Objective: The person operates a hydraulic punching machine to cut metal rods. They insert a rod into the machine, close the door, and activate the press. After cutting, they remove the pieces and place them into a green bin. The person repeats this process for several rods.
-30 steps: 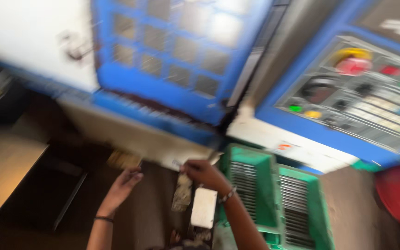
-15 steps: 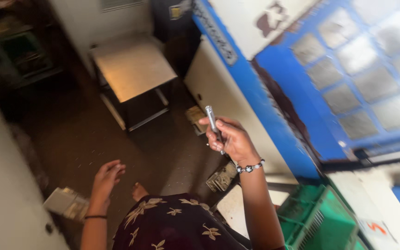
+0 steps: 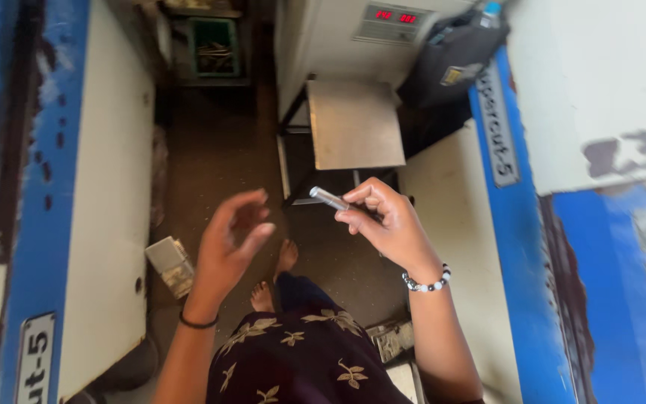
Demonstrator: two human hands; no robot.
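Metal rod [image 3: 330, 198] held over the floor between two blue machines.
Right hand [image 3: 390, 224] is closed on the rod, pointing up-left; left hand [image 3: 227, 243] is open, empty; a stool [image 3: 353, 123] stands ahead, a block [image 3: 171, 263] lies left.

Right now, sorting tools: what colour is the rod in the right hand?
Shiny silver metal rod, head view.
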